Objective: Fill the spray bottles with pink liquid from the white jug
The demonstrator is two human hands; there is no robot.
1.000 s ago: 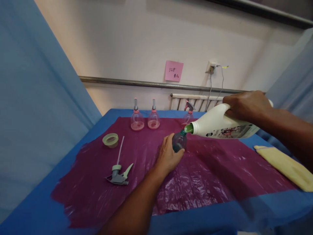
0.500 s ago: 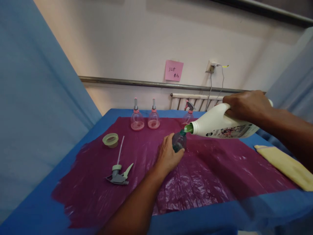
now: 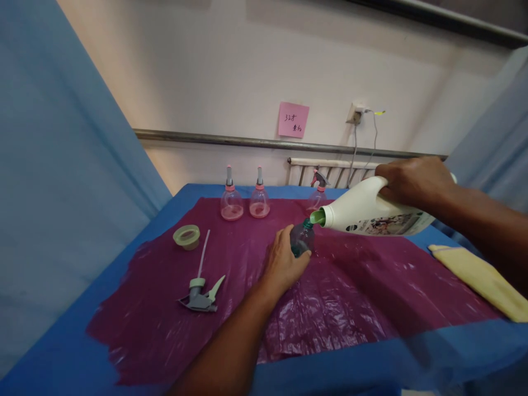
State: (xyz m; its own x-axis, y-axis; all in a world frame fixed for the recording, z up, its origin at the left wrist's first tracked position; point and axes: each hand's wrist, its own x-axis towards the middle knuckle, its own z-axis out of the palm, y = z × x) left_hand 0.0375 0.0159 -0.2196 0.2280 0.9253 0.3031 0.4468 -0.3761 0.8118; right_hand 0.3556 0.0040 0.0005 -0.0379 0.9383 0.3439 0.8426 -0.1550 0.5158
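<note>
My left hand [image 3: 287, 257] is wrapped round a clear spray bottle without its top [image 3: 303, 237], which stands on purple plastic sheeting [image 3: 322, 308]. By its handle, my right hand [image 3: 416, 179] grips a large cream detergent jug [image 3: 363, 212], tipped nearly level. The jug's green spout meets the bottle's dark green neck; whether liquid is flowing I cannot make out. On the left lies a grey and pale green spray trigger [image 3: 200, 297] with its thin tube pointing up the sheet. Near it sits the pale green cap [image 3: 187, 236].
Two spray bottles with pink liquid, a left one [image 3: 231, 204] and a middle one [image 3: 259, 202], stand at the back; a third [image 3: 317, 195] is partly behind the jug. A folded yellow cloth [image 3: 480, 278] lies right. Blue curtains [image 3: 61, 181] hang at both sides.
My right hand has lowered slightly, and the jug's rear end has dropped a little with it. My left hand and the bottle stay in place.
</note>
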